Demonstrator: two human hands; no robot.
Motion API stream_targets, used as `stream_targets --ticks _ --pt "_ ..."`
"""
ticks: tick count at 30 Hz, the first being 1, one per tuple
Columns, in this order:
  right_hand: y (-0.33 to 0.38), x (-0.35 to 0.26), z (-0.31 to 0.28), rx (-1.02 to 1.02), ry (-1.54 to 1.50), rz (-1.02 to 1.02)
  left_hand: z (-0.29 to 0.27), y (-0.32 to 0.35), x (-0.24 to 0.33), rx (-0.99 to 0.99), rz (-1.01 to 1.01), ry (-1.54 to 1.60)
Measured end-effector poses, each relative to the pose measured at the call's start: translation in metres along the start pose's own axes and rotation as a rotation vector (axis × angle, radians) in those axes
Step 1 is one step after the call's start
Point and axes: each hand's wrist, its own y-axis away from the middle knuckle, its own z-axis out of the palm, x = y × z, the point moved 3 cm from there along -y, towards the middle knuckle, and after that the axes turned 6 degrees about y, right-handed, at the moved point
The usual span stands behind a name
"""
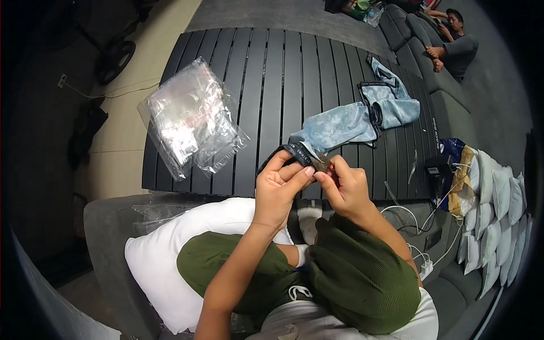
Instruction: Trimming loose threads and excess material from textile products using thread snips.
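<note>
A light blue, cloud-patterned fabric piece with dark edging stretches across the slatted black table, its far end folded over. My left hand pinches the dark band at its near end, by the table's front edge. Close beside it, my right hand is closed around a small metal tool with a bit of red; it looks like small scissors or snips. Its tip meets the dark band between my two hands. My fingers partly hide the tool, so I cannot tell whether its blades are apart.
Clear plastic packaging lies at the table's left. A white pillow is beside my legs. Small grey-white packets are stacked at the right, near cables and a white power strip. A person sits on the far-right sofa.
</note>
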Motion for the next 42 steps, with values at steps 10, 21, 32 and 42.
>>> stream_targets --ticks 10,21,32,42 --pt "0.0027 0.0022 0.0018 -0.006 -0.018 0.009 -0.0009 -0.0012 -0.0017 0.000 0.020 0.008" --pt "-0.0012 -0.0050 -0.0032 -0.035 -0.019 0.033 -0.0024 0.0014 -0.0009 -0.011 0.102 -0.129" --pt "-0.0009 -0.0034 -0.0034 -0.057 -0.014 0.054 -0.0021 0.0022 -0.0033 -0.064 0.140 -0.191" --pt "0.0018 -0.0012 -0.0033 -0.042 -0.031 0.051 0.0002 0.0030 -0.0035 -0.036 0.174 -0.198"
